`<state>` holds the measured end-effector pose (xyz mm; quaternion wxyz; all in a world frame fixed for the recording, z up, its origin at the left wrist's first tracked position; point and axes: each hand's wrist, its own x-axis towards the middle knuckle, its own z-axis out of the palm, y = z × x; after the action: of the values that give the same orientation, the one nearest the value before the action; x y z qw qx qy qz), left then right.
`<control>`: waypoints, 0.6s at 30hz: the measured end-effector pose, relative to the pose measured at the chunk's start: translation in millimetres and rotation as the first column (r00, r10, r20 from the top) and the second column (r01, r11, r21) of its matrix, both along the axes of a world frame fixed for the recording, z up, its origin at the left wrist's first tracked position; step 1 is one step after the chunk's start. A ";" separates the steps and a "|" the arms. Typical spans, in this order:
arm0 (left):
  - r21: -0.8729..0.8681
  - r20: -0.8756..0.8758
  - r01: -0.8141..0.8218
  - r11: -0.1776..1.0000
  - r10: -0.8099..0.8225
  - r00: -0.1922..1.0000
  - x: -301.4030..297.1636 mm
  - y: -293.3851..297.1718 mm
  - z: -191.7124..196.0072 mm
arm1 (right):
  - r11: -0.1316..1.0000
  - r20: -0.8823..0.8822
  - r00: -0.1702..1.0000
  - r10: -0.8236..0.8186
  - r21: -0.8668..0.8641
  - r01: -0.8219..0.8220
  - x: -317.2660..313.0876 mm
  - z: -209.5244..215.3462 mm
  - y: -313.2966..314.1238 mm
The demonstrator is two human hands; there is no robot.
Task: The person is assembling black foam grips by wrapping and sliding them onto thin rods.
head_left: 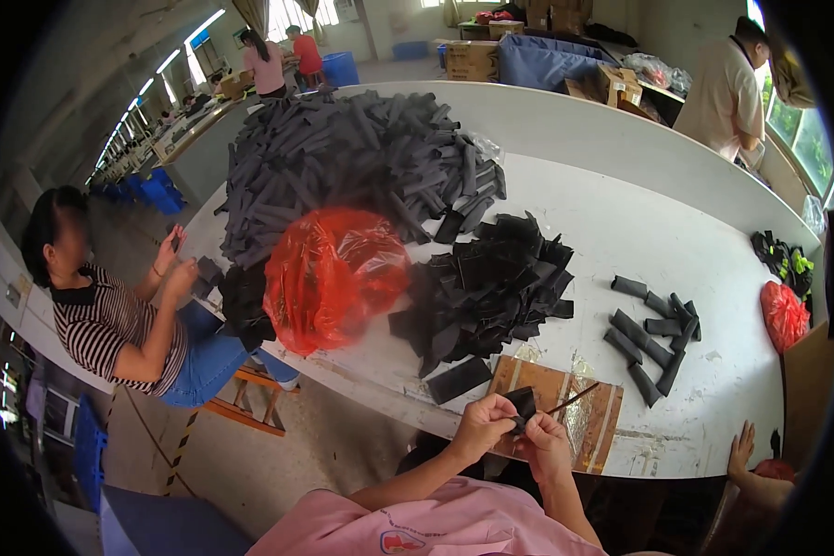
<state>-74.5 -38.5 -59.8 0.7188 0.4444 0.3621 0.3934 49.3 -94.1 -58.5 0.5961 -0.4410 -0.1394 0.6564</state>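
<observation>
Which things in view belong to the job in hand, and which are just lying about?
Likely the job:
black piece at left hand and right hand
thin dark stick
piled flat black pieces
loose dark rolls
brown board

Apparently lying about:
red bag, far right
cardboard box
blue bin

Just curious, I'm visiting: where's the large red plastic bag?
In the head view, the large red plastic bag sits left of centre on the white table, just left of the pile of flat black pieces.
</observation>
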 end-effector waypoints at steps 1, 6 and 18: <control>0.010 0.003 0.000 1.000 0.000 1.000 -2.8 0.6 1.3 | 1.000 0.001 1.000 -0.020 -0.001 0.020 2.3 -0.8 -1.4; -0.334 0.661 0.486 0.808 -0.167 0.732 -12.9 -6.8 25.4 | 0.991 -0.129 0.992 -0.004 0.134 0.022 0.0 17.6 -4.4; 0.151 0.056 -0.078 0.985 0.070 0.996 21.7 -32.6 35.1 | 0.884 0.647 0.674 -0.357 0.467 0.019 10.4 30.8 -21.3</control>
<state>-52.8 -71.1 -24.7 0.6765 0.4742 0.3288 0.4576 59.7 -115.4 -27.6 0.6402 -0.5336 -0.4517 0.3183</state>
